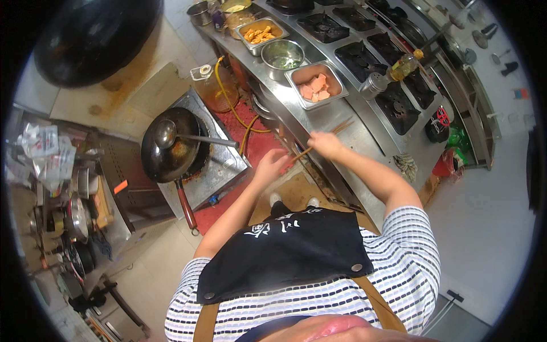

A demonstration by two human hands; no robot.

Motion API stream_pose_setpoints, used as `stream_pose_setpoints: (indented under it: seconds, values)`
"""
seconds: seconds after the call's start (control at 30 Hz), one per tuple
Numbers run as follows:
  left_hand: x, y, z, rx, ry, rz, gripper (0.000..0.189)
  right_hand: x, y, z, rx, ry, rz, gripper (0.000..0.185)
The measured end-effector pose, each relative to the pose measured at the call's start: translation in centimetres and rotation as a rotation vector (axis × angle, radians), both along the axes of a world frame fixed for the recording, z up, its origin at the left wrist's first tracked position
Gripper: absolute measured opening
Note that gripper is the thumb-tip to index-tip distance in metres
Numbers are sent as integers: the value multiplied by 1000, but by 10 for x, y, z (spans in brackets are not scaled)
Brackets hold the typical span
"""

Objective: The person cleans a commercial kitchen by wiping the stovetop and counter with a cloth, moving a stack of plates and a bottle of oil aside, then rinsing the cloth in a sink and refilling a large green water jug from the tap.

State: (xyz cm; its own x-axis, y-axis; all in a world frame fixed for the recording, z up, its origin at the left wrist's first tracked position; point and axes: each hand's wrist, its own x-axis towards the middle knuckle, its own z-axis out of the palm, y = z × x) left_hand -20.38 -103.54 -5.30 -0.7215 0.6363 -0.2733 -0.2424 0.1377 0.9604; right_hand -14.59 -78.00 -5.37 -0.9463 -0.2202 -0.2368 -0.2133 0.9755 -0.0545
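My right hand [325, 144] is closed around several thin wooden sticks [302, 154], like long chopsticks or skewers, above the edge of the steel counter. One end points to my left hand, the other fans out over the counter. My left hand [272, 166] is beside the near end, its fingers loosely bent and apart, with nothing seen in it. At the left, a black wok [159, 164] with a wooden handle [185, 204] rests tilted on a stove, a steel ladle [166, 133] lying across it. A steel pan of pink meat slices [316, 87] stands beyond my right hand.
A steel bowl [282, 55] with greens and a pan of orange-brown pieces [260, 35] stand farther along the counter [342, 147]. Black gas burners [361, 60], a shaker [374, 85] and an oil bottle [404, 67] are at the right. A yellow hose [226, 94] hangs near a plastic jug [213, 87].
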Motion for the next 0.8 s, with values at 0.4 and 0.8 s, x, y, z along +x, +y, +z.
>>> stream_pose_setpoints:
  seconds: [0.4,0.8]
  values:
    - [-14,59,35,-265,-712,-690,40,99,-79,33,-775,506,-551,20]
    - [-73,120,36,-40,62,350,27,280,214,16,58,415,-1214,59]
